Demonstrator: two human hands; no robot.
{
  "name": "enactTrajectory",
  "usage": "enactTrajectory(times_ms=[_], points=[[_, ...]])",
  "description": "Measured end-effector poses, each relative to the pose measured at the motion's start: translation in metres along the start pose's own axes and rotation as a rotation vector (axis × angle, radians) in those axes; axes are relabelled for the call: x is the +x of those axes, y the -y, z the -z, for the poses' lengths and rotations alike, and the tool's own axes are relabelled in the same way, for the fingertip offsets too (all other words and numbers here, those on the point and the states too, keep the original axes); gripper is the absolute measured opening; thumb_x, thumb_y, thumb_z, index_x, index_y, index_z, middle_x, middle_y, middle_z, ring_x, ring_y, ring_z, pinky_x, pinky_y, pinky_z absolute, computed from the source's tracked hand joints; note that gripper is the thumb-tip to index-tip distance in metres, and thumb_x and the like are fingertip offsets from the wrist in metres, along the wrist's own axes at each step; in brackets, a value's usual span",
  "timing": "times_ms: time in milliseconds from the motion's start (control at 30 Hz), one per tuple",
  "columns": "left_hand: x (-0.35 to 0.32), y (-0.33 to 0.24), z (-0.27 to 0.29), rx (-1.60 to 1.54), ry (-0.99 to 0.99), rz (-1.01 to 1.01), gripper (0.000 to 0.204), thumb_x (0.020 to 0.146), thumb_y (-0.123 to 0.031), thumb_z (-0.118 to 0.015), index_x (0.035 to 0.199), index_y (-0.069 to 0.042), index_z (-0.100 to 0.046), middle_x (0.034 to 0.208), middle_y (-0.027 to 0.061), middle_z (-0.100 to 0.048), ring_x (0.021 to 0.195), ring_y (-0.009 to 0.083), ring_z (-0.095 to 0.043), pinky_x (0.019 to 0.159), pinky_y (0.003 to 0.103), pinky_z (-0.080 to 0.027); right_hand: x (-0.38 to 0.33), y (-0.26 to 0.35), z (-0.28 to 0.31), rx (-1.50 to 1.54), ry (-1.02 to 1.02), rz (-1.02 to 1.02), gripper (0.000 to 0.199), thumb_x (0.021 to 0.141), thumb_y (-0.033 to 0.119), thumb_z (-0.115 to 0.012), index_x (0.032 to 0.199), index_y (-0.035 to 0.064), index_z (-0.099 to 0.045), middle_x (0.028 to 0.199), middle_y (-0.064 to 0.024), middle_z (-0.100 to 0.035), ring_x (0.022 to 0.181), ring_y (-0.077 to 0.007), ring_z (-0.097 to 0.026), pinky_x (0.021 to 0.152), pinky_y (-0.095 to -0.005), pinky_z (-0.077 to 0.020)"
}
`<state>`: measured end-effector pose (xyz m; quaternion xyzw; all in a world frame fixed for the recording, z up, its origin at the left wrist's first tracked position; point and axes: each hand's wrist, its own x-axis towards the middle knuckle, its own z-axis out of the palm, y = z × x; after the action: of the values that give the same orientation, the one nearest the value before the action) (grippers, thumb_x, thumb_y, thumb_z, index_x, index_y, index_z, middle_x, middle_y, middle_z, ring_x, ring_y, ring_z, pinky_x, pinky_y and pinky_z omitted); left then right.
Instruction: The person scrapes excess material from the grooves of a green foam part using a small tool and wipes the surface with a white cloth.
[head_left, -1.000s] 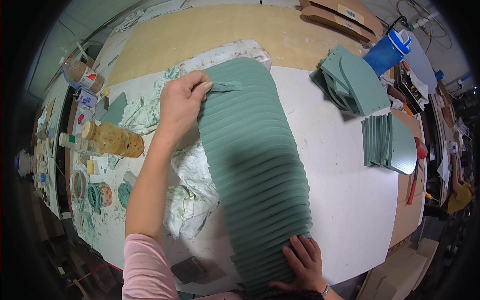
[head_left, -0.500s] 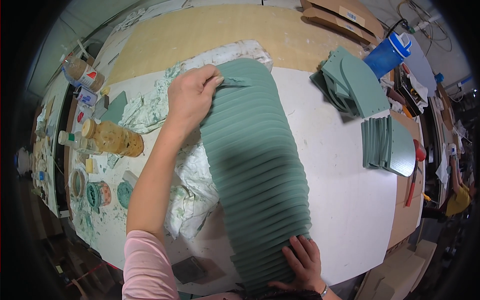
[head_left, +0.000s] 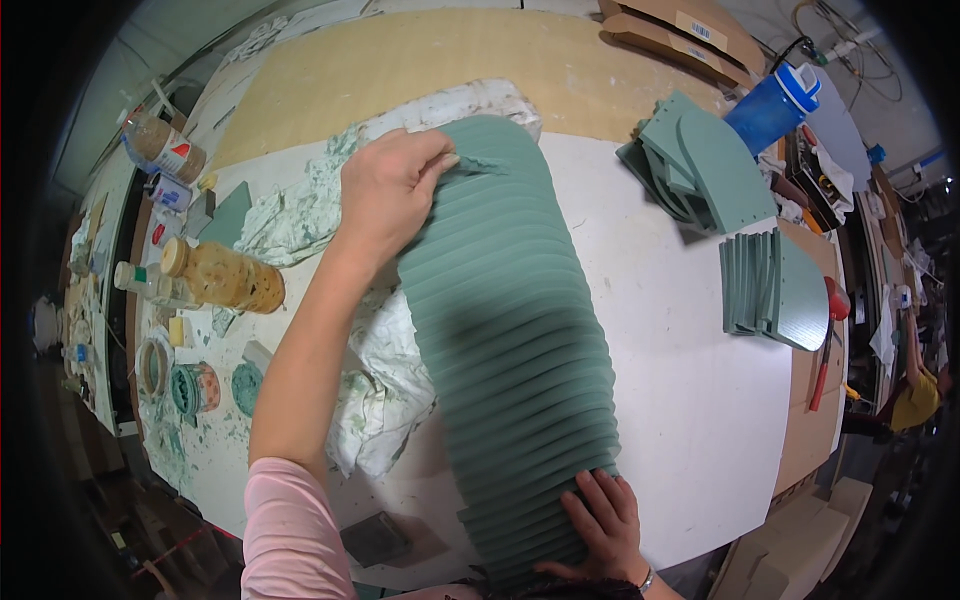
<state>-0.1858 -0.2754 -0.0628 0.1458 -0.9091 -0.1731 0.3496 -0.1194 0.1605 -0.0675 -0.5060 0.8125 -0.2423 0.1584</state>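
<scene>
A long row of sage-green panels (head_left: 505,300) with rounded edges overlaps like shingles down the middle of the table. At its far end my left hand (head_left: 390,190) pinches a thin flat scraper (head_left: 475,163) smeared with green paste, its blade lying on the upper panels. Its handle is mostly hidden in my fingers. My right hand (head_left: 608,522) rests with fingers apart on the near right edge of the row. Beside my left forearm lies a crumpled white rag (head_left: 383,400) with green stains.
Jars of green paste (head_left: 195,390) and a yellowish bottle (head_left: 235,278) stand at left. More green panels (head_left: 705,165), a fanned stack (head_left: 775,285) and a blue bottle (head_left: 760,115) occupy the right. A dark block (head_left: 376,540) lies near the front edge. Another person (head_left: 912,400) is far right.
My left hand has shifted slightly right, and the scraper with it, over the far panels. My right hand stays in place.
</scene>
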Motion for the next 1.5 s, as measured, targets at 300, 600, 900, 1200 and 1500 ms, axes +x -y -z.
enactTrajectory(times_ms=[300,600,900,1200,1500], points=[[-0.013,0.013,0.012,-0.021,0.026,0.010,0.005,0.086,-0.006,-0.071,0.088,-0.004,-0.068,0.068,0.0074,-0.057,0.062,0.0197,-0.054,0.059,0.031,-0.043,-0.001,0.001,0.000,-0.015,-0.011,0.002,0.096,0.063,0.067,-0.082,0.133,0.0050,-0.060,0.145,-0.0209,-0.052,0.135,-0.0429,-0.047,0.111,-0.0587,-0.0340],[-0.018,0.017,0.023,-0.187,-0.007,0.132,0.005,0.085,-0.012,-0.071,0.087,-0.007,-0.070,0.068,0.0085,-0.059,0.065,0.0237,-0.058,0.061,0.034,-0.046,0.001,-0.001,0.002,0.019,-0.008,0.005,0.097,0.061,0.064,-0.085,0.134,0.0041,-0.059,0.147,-0.0219,-0.050,0.136,-0.0440,-0.044,0.111,-0.0588,-0.0345],[-0.023,0.028,0.027,-0.187,0.035,0.151,0.006,0.088,-0.002,-0.068,0.087,0.003,-0.065,0.071,0.0062,-0.060,0.065,0.0134,-0.056,0.061,0.027,-0.044,0.002,-0.003,0.002,0.018,0.006,0.030,0.098,0.061,0.064,-0.085,0.134,0.0046,-0.059,0.146,-0.0228,-0.050,0.136,-0.0452,-0.043,0.110,-0.0590,-0.0347],[-0.018,0.027,0.020,-0.109,0.036,0.102,0.005,0.088,-0.003,-0.069,0.090,0.001,-0.067,0.071,0.0059,-0.061,0.064,0.0142,-0.056,0.061,0.028,-0.045,0.000,-0.002,0.001,0.006,0.006,0.024,0.099,0.059,0.064,-0.085,0.134,0.0041,-0.059,0.145,-0.0232,-0.051,0.135,-0.0458,-0.044,0.110,-0.0595,-0.0351],[-0.015,0.022,0.016,-0.150,0.035,0.110,0.004,0.088,-0.004,-0.069,0.089,0.000,-0.068,0.069,0.0046,-0.060,0.064,0.0128,-0.056,0.059,0.028,-0.043,0.001,-0.002,0.002,0.015,0.007,0.024,0.099,0.059,0.064,-0.085,0.133,0.0033,-0.059,0.145,-0.0237,-0.051,0.134,-0.0457,-0.045,0.109,-0.0598,-0.0357]])
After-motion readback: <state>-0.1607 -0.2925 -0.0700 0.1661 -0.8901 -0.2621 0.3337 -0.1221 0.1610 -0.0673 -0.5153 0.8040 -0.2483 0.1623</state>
